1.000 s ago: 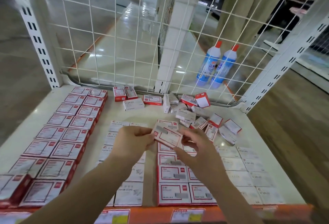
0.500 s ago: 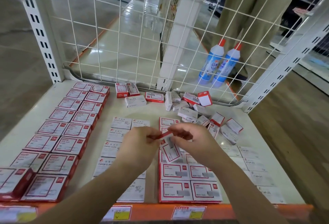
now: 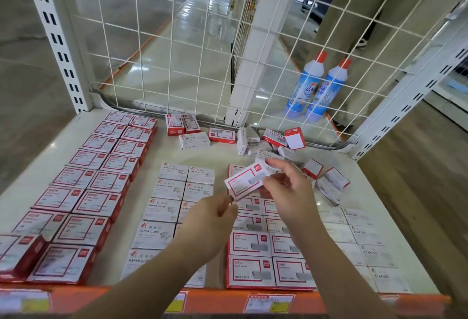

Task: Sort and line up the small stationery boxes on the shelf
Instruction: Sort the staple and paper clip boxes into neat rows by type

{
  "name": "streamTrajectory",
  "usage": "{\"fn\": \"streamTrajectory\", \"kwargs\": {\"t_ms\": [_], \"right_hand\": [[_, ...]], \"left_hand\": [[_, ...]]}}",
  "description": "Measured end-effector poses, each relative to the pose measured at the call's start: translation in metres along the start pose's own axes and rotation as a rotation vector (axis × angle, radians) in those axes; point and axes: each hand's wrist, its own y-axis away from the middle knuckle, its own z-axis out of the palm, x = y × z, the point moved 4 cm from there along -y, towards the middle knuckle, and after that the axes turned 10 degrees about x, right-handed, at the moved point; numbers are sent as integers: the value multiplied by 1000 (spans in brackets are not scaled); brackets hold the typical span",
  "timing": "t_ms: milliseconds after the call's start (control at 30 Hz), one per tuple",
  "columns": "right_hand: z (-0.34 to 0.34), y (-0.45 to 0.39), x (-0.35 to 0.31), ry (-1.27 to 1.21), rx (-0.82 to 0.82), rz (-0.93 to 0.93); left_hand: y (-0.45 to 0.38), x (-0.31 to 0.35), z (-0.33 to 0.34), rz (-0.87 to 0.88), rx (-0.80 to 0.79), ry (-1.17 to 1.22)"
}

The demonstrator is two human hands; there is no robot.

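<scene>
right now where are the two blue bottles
In the head view, the two blue bottles stand side by side at upper right, behind the white wire mesh, beyond the loose pile of boxes.

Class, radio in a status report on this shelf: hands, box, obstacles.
Right hand pinching red-and-white staple box above its column. Left hand at box's lower corner. Unsorted pile behind; nothing blocking.
</scene>
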Motion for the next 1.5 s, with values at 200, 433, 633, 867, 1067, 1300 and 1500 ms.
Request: {"fn": "streamTrajectory", "kwargs": {"t_ms": [200,433,633,867,1067,1300,1500], "right_hand": [[1,7,4,7,-96,2],[-1,14,12,62,-254,-14],[-6,13,10,212,-263,-124],[-9,14,7,310,-251,-197],[-11,11,8,353,-265,-196],[-16,3,13,391,-291,-145],[-22,-5,22,388,-265,-135]], "left_hand": [[2,3,-7,-42,87,222],[-6,-3,-20,-52,218,330],[-8,-8,-22,-40,192,345],[-12,-14,-13,13,207,213],[-11,-12,-9,43,213,154],[-15,-12,-4,48,191,91],[-21,2,-1,122,204,-77]]}}
